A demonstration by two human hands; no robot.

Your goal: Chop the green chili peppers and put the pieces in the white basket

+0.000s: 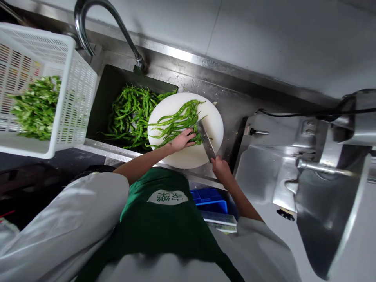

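Several long green chili peppers (179,122) lie side by side on a round white cutting board (188,158). Over the peppers nearest me rests my left hand (182,141), its fingers stretched out and apart, touching them. My right hand (220,168) is closed around the handle of a kitchen knife (206,141). The wide blade points away from me and slants left, its tip beside the stem ends of the peppers, right of my left fingertips. More green chili peppers (133,113) are heaped in the sink to the left, partly hidden behind the board.
A curved faucet (113,17) arches over the dark sink basin (101,94). At left stands a white perforated basket (79,98) with chopped greens (38,109). To the right is a metal slicing machine (320,188) with a large blade guard. A blue crate (210,199) sits below the counter.
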